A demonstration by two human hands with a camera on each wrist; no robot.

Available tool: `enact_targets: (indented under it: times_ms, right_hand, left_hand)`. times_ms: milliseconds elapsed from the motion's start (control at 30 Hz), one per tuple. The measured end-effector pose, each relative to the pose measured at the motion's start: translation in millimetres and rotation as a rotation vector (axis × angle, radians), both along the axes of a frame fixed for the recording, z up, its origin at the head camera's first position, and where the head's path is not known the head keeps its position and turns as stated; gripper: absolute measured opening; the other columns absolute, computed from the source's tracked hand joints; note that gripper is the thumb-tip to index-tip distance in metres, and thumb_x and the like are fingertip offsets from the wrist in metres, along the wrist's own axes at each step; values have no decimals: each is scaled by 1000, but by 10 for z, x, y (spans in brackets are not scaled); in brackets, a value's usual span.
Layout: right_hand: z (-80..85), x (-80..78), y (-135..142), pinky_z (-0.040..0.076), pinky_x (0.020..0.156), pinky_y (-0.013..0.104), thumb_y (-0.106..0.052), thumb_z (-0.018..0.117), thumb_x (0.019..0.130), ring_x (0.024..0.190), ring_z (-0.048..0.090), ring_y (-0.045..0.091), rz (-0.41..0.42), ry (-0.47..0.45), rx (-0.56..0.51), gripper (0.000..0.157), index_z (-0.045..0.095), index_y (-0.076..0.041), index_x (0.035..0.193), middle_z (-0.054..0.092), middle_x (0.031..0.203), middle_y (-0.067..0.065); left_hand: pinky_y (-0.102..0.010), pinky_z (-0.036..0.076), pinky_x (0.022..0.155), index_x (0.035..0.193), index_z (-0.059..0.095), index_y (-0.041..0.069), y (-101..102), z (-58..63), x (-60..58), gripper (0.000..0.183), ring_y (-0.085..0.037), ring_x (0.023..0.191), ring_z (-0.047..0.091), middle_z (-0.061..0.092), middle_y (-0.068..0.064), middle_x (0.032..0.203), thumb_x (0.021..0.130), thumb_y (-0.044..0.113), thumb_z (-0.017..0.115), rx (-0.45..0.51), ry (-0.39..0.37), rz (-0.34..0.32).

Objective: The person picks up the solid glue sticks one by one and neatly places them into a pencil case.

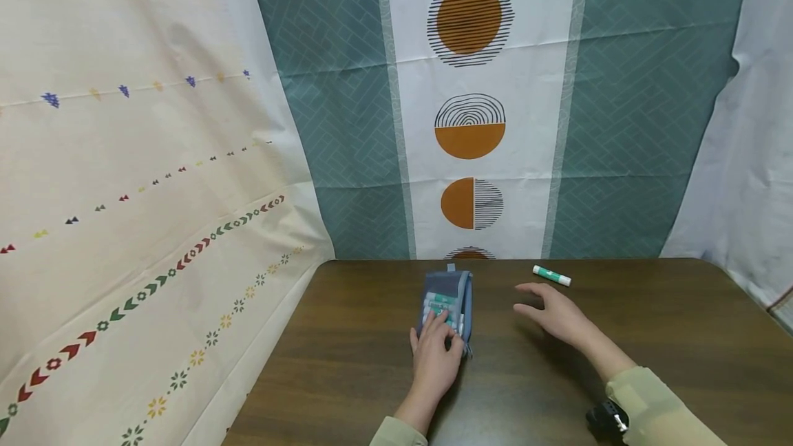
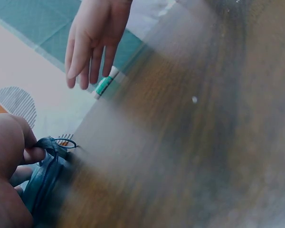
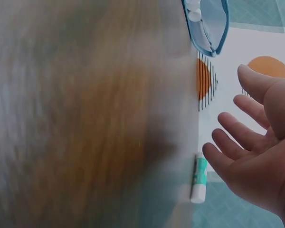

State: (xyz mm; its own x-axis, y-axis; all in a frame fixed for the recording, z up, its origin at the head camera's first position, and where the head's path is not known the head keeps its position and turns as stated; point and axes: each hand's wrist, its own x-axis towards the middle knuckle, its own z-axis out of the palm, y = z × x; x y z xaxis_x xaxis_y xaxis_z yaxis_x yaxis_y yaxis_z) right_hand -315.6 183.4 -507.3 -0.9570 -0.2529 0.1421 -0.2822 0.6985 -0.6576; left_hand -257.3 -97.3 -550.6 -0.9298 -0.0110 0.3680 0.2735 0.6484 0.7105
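A blue zippered pouch (image 1: 442,283) lies on the table with its zip side undone along the right. Through its see-through front show several green-and-white glue sticks (image 1: 438,300). My left hand (image 1: 435,361) is at the pouch's near end; in the left wrist view its thumb and finger pinch the pouch (image 2: 43,183) by the corner near the zip loop. My right hand (image 1: 560,319) hovers over the table with fingers extended and nothing in it. Just beyond its fingers, one loose glue stick (image 1: 551,276) lies near the far edge, also in the right wrist view (image 3: 199,178).
The brown wooden table (image 1: 347,356) ends at a hanging green-and-white cloth (image 1: 483,157) behind. A cream patterned cloth (image 1: 155,226) hangs along the left side, and a white cloth (image 1: 731,177) on the right. A black device (image 1: 607,420) sits at the right wrist.
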Motion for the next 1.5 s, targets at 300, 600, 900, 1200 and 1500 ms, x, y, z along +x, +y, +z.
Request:
enact_targets:
  times_ms: [300, 600, 900, 1200, 1500]
  right_hand:
    - [11, -24, 186, 45, 109, 75, -35, 73, 107, 147, 47, 58, -26, 45, 22, 58, 61, 0, 152, 52, 161, 30]
    - [-44, -42, 384, 42, 108, 79, -34, 74, 107, 144, 45, 62, -102, 66, 15, 62, 58, 5, 153, 51, 156, 37]
    - [-71, -146, 572, 43, 105, 79, -34, 73, 107, 139, 47, 64, -141, 114, 26, 63, 56, 9, 151, 51, 152, 40]
    - [-149, -295, 735, 42, 105, 80, -31, 73, 108, 138, 46, 65, -171, 112, 47, 61, 57, 9, 150, 48, 152, 43]
    - [-229, -354, 877, 41, 105, 80, -34, 68, 110, 139, 43, 67, -182, 58, 39, 62, 53, 10, 152, 44, 153, 46]
  left_hand:
    - [-83, 16, 122, 75, 61, 20, -5, -16, -4, 22, -37, 155, 48, 68, -10, 151, 94, 10, 66, -9, 5, 4]
    - [-83, 16, 122, 75, 61, 20, -9, -25, -1, 22, -37, 155, 48, 68, -9, 151, 94, 10, 66, -15, 3, 8]
    - [-83, 17, 122, 76, 61, 20, -10, -28, 3, 22, -36, 155, 49, 69, -9, 151, 94, 11, 67, -18, 10, 13]
    - [-83, 15, 122, 75, 61, 20, -6, -23, -9, 22, -37, 156, 48, 68, -9, 152, 95, 11, 67, -10, -6, 7]
    - [-83, 14, 122, 75, 60, 20, -8, -6, -9, 24, -38, 156, 47, 68, -10, 152, 96, 10, 67, 0, 2, -7]
